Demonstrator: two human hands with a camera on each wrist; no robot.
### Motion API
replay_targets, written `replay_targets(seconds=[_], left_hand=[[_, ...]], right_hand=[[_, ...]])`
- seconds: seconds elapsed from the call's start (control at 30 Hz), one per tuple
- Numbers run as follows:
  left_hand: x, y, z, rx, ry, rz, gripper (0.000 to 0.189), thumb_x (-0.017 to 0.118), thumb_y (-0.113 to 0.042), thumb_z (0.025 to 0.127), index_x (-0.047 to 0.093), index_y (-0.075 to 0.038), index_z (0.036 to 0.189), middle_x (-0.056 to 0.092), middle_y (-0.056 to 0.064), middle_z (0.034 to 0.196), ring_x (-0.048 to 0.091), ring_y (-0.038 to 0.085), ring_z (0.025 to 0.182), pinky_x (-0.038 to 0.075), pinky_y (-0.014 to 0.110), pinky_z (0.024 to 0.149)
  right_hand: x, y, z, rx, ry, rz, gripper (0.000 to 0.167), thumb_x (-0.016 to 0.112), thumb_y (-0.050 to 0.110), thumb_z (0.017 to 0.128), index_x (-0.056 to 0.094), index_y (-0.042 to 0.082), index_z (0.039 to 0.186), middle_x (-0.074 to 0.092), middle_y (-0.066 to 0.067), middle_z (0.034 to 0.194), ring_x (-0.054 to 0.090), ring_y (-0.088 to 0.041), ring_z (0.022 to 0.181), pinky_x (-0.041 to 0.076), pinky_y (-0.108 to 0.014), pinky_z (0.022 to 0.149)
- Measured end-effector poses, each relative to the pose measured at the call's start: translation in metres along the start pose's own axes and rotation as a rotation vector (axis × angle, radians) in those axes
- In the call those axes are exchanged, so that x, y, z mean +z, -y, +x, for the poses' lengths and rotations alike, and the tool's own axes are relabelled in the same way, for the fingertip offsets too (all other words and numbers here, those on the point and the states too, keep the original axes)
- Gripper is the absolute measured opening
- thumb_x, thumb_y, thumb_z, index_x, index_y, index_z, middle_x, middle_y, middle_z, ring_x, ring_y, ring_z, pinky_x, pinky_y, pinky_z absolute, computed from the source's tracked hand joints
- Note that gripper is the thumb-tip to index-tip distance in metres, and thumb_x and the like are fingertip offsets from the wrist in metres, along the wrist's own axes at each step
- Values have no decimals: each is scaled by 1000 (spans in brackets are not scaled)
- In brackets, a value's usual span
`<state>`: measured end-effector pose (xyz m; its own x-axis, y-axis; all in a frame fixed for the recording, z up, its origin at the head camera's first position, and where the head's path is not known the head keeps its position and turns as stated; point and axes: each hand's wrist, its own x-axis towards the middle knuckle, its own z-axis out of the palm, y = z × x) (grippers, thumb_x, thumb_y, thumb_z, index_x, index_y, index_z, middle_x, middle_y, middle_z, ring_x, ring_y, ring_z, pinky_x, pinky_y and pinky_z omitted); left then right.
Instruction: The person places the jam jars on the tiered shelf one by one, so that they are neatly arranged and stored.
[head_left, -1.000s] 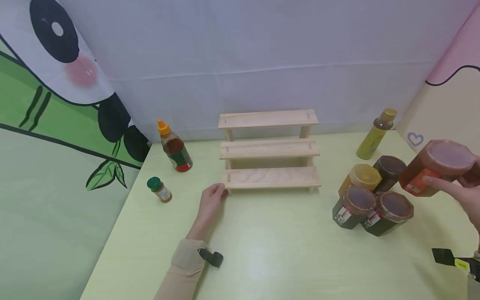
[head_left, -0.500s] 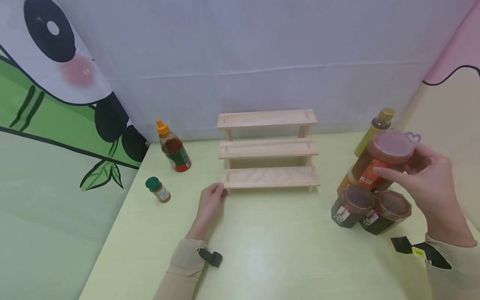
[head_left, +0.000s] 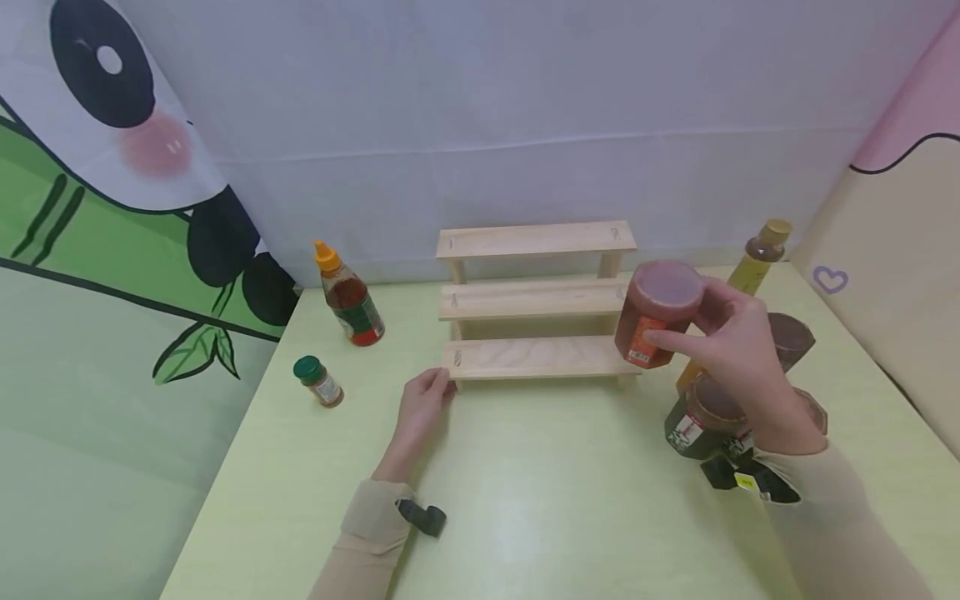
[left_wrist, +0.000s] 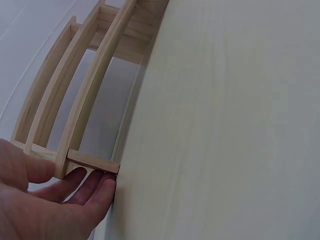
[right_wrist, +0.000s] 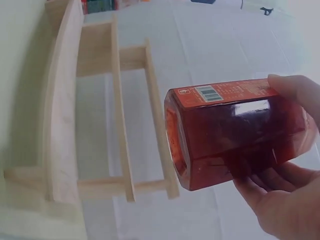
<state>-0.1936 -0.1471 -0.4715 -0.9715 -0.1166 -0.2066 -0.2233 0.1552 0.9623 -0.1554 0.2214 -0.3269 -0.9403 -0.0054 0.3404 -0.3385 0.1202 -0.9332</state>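
My right hand (head_left: 738,354) grips a reddish-brown faceted jar (head_left: 660,308) with an orange label, held in the air at the right end of a three-step wooden shelf (head_left: 540,357). In the right wrist view the jar (right_wrist: 230,130) lies between thumb and fingers, its base towards the shelf (right_wrist: 62,110). At the shelf's lower left corner, my left hand (head_left: 423,408) holds the end of the bottom step. The left wrist view has the thumb and curled fingers of that hand (left_wrist: 55,200) about the shelf's end (left_wrist: 92,161).
Right of the shelf, a dark jar (head_left: 693,429) and others stand partly behind my right arm, near a yellow-green bottle (head_left: 750,271). To the left are an orange-capped sauce bottle (head_left: 352,304) and a small green-lidded jar (head_left: 321,382). A curtain (head_left: 420,150) hangs behind.
My right hand has carried the reddish-brown jar leftwards from the table's right side, over the other jars, to the shelf's right end. My left hand has stayed in place.
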Motion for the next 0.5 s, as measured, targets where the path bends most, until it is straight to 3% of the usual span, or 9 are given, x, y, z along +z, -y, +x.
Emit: replay_targets(seconds=[0.17, 0.5], left_hand=[[0, -1, -2, 23, 15, -2, 36, 46, -23, 103, 56, 4, 124, 60, 17, 120, 58, 25, 110, 50, 27, 90], [0, 1, 0, 10, 4, -7, 36, 46, -23, 103, 57, 3, 124, 59, 15, 122, 58, 24, 111, 51, 28, 91]], right_hand=[[22, -8, 11, -13, 26, -25, 61, 82, -6, 69, 58, 1, 125, 62, -11, 116, 58, -19, 109, 48, -23, 93], [61, -19, 36, -9, 52, 11, 62, 84, -3, 68, 57, -2, 124, 62, -14, 115, 58, -20, 107, 47, -30, 96]])
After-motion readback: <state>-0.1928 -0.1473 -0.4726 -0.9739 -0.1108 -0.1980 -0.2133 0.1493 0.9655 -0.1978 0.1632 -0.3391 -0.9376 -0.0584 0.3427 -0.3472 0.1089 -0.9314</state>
